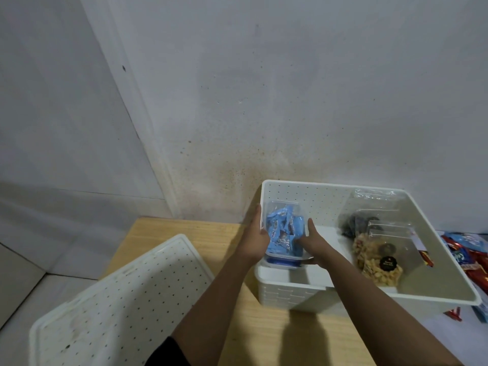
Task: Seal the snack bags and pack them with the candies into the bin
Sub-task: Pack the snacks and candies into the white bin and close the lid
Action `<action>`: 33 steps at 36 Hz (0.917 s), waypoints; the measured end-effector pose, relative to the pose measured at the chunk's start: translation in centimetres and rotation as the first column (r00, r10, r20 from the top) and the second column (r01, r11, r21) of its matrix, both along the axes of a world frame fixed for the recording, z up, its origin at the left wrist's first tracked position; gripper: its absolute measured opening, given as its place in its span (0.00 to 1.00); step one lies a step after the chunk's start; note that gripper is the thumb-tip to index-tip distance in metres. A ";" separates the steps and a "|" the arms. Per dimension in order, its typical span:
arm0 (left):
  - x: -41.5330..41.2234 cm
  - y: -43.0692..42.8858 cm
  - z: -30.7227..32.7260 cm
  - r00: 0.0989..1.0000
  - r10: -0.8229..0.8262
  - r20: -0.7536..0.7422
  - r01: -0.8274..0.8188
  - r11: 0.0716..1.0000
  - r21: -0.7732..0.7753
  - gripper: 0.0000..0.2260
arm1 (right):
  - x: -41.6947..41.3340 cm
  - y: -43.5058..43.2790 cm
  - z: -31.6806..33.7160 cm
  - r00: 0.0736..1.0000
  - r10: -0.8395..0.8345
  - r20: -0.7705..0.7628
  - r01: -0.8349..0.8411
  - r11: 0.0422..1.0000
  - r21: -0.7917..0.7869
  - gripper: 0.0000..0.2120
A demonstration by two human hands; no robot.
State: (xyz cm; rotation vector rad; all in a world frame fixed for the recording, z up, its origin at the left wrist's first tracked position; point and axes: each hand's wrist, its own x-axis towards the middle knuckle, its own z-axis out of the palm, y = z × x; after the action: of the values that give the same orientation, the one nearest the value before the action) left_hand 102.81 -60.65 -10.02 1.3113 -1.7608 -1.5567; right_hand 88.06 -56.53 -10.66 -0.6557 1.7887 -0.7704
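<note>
Both hands hold a clear tub [295, 210] packed with blue-wrapped candies [285, 233], at the left end of the white bin [330, 185]; the tub leans, its dark blue end nearest the camera and just above the bin's near wall, its clear end toward the far wall; whether it rests on the bin floor cannot be told. The left hand [257, 231] lies against the tub's left side, fingers pointing up along the wall and thumb coming round the front; the right hand [311, 240] clasps the right side, thumb raised against the wall and fingers curled under the near end; the tub is squeezed between the two palms.

The bin stands on a pale wooden worktop [184, 233], close to a stained grey wall [290, 101]; its far wall is dotted with small holes and its near wall is slotted. In the right half of the bin lie two clear snack bags; the cookie bag [352, 224], with dark rounds inside, is toward the back; the nut bag [377, 265], full of yellowish pieces and bearing a round black label, lies nearer the front and overlaps it; whether their tops are sealed is unclear.

The bin's lid [118, 299], white and perforated, sits tilted at the left, well apart from the bin. Beyond the bin's right wall, loose packets [464, 257] in red and blue lie on a white surface.
</note>
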 end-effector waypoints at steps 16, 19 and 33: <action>0.2 0.5 0.8 0.999 0.000 -0.045 -0.003 0.998 -0.069 0.22 | 0.2 0.9 1.0 0.996 0.058 -0.063 -0.060 0.998 -0.021 0.35; 0.1 0.6 1.0 1.000 0.000 -0.031 -0.003 0.995 -0.100 0.22 | 0.3 1.4 1.6 0.992 0.072 -0.100 -0.076 0.997 -0.032 0.31; -0.1 -0.2 0.9 0.951 0.043 0.307 0.058 0.948 -0.312 0.17 | -0.6 4.7 3.2 0.908 0.189 -0.374 -0.197 0.980 0.015 0.29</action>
State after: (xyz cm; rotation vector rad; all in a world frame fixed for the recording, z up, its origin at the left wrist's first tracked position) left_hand 102.73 -60.80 -9.08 1.4408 -2.1029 -1.0481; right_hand 87.46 -51.86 -7.51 -1.0345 2.0201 -0.5559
